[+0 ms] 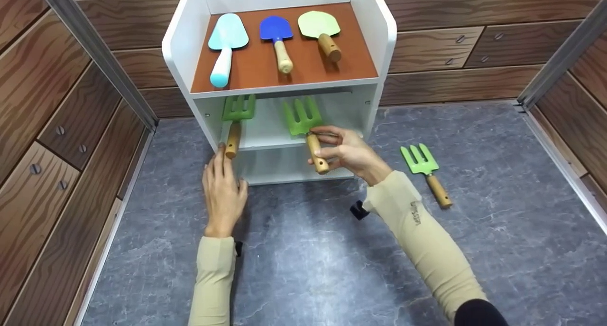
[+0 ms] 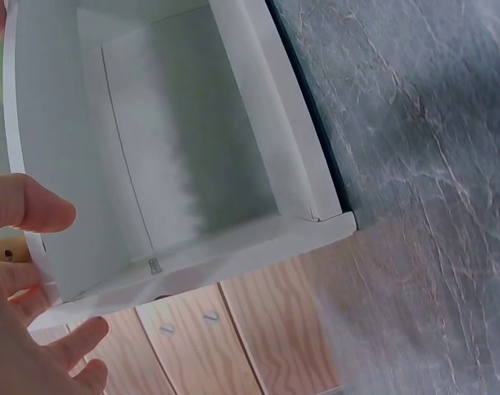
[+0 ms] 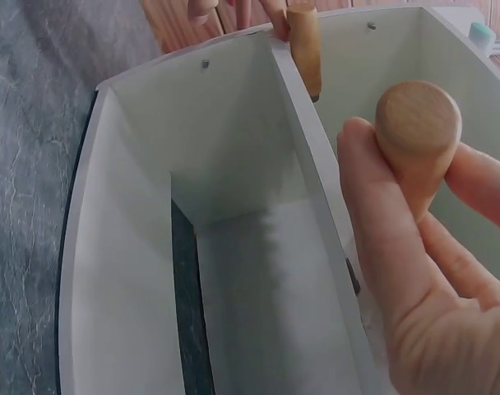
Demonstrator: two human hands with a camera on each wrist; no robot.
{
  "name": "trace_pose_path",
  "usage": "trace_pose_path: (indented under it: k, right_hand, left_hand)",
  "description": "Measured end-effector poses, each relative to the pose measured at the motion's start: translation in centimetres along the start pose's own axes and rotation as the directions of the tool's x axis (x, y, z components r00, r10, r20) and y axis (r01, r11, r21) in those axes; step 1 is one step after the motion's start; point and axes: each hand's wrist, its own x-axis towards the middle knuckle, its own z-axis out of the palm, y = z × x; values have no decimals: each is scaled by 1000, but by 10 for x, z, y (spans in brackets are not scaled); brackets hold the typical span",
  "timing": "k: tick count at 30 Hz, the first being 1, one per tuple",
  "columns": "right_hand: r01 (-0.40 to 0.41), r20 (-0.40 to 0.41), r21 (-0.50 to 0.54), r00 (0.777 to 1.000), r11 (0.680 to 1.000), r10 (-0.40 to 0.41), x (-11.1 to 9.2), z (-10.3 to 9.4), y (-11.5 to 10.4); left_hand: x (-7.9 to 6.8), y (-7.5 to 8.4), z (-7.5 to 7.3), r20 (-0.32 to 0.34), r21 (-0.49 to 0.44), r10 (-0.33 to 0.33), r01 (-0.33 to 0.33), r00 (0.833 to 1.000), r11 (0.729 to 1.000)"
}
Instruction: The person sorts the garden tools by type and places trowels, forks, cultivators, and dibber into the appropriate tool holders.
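My right hand (image 1: 353,154) grips the wooden handle of a green garden fork (image 1: 302,120), its tines pointing into the middle compartment of a white shelf unit (image 1: 386,36). In the right wrist view, the rounded handle end (image 3: 418,119) shows between thumb and fingers. A second green garden fork (image 1: 234,138) lies in the same compartment on the left, handle jutting over the front edge. Beside that handle my left hand (image 1: 222,193) reaches up with extended fingers, fingertips right at the shelf's left front edge. In the left wrist view its fingers (image 2: 48,210) are spread apart.
A third green garden fork (image 1: 429,174) lies on the grey marbled floor (image 1: 303,269) at right. On the brown top shelf (image 1: 251,74) are a light-blue trowel (image 1: 228,34), a blue trowel (image 1: 276,29) and a pale-green trowel (image 1: 318,24). Wood-patterned panels (image 1: 450,84) surround the area.
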Motion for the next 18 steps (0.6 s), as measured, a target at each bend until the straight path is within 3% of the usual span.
trace_pose_path:
  k: [18]
  right_hand:
    - [-27, -45, -45, 999, 999, 25, 28, 26, -11]
  left_hand:
    - [0, -1, 0, 5, -4, 5, -5, 1000, 1000]
